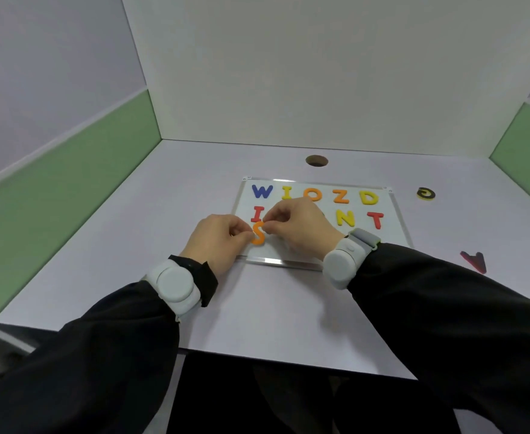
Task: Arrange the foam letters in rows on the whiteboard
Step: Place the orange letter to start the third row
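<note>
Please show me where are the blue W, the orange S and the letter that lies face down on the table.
blue W (262, 191): head view, on its middle peak.
orange S (259, 235): head view, on its middle curve.
face-down G (426, 193): head view, on its dark back, right of the whiteboard (395, 220).

Orange S (258, 236) at whiteboard's (395, 220) near-left corner, below red I (257, 213).

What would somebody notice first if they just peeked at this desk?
Probably the bright foam letters lined up on the whiteboard in the middle of the desk, with a blue W at the far left corner. Next, the left hand and right hand together pinching an orange S at the board's near left. Two letters wait off the board on the right: a G lying black side up and a red piece.
</note>
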Tool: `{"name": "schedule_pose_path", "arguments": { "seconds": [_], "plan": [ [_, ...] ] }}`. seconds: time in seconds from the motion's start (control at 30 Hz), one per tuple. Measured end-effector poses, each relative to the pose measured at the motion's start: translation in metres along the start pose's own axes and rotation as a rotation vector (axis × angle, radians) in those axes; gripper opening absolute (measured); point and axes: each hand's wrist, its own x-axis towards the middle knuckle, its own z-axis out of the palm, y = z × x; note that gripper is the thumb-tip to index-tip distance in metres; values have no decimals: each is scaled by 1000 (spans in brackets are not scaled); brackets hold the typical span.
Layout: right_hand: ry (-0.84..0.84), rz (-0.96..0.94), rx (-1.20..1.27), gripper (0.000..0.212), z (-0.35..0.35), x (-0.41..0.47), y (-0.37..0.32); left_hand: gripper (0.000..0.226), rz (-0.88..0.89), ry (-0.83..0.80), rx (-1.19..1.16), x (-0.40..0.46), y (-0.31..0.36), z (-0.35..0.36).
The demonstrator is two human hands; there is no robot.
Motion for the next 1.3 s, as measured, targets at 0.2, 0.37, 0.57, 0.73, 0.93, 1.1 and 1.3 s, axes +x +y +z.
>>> {"name": "schedule_pose_path", "arguments": {
  "seconds": [0.2,0.37,0.57,0.73,0.93,1.1,1.3],
  "plan": [
    [5,-58,-83,8,13,0,-4,11,-14,0,23,-2,-9,-3],
    [-19,-52,-104,12,15,3,-6,10,-13,-18,32,-1,-10,-2],
    [-64,-31,-139,18,17,2,-5,8,-16,-24,43,-3,-10,-2],
    [-107,-30,-160,21,15,1,-4,11,-24,-15,55,-5,-10,-3],
    [-87,-30,-157,18,17,1,-2,7,-34,-10,43,-7,-9,-4],
    [-104,-39,-146,18,17,0,-4,18,-20,-31,46,-8,-9,-3],
    [-110,-40,-142,18,17,1,-3,20,-23,-29,57,-7,-8,-2]
  ]
}}
